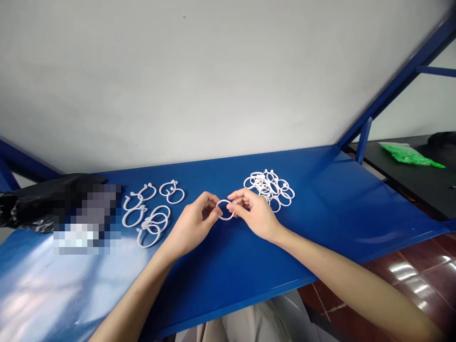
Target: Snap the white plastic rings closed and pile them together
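Currently held ring: we hold one white ring (225, 219) over the blue table (320, 209), between our two hands and in front of our body.
Left hand: our left hand (194, 222) pinches the ring's nine o'clock side, its grip narrow between thumb and fingers.
Right hand: our right hand (257, 216) has the ring's three o'clock side, its grip also closed down to a pinch.
Ring pile: at two o'clock from the held ring we see a heap of white rings (265, 185), overlapping, just beyond our right hand.
Loose rings: toward nine o'clock we see a looser group of white rings (147, 222), some gaping at their knobbed ends.
Black plastic: farther out at nine o'clock lies black plastic (28, 204); a pixelated patch beside it hides detail from us.
Green packet: well off, between two and three o'clock, we see a green packet (413, 156) on a black surface (434, 178).
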A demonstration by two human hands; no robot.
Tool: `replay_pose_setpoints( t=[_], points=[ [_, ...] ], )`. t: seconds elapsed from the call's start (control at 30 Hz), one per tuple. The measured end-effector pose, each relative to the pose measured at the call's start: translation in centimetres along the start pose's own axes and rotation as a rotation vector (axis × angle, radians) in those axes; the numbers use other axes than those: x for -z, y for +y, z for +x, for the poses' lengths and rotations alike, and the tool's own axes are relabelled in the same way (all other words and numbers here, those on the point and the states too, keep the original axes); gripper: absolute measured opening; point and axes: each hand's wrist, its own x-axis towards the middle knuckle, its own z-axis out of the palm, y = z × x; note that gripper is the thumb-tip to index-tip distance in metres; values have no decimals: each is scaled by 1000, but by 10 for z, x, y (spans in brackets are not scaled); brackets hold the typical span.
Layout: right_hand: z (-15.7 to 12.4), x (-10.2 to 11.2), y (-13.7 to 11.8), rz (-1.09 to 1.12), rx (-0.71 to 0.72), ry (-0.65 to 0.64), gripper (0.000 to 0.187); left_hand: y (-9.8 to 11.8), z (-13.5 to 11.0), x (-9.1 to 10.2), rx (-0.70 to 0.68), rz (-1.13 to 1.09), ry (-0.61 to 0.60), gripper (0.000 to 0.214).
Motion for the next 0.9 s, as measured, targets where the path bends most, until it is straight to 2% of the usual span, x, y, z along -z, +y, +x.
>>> replay_pose_setpoints(
  t=[0.07,0.13,0.23,0.33,0.47,0.6,0.73,0.9],
  points=[
    [1,2,2,38,0,8,31,1,-1,-2,-38,22,-75,27],
    [1,4,3,92,-5,-2,33,3,-2,-5,-42,10,-99,29],
    [0,5,2,128,-16,-42,37,6,-2,-9,18,7,56,35],
    [-2,3,-2,28,-31,-116,31,5,-1,-10,44,56,236,36],
    [-5,1,-7,-35,-10,-142,21,3,-1,-11,-55,170,334,34],
    [-6,2,-7,-9,-4,-118,22,1,-3,-16,-100,275,410,35],
    [-7,-1,-6,-67,12,-131,23,-1,-3,-18,-110,289,410,38],
    [-5,-2,-2,9,32,20,17,-5,-2,-19,-161,365,334,37]
  ],
)
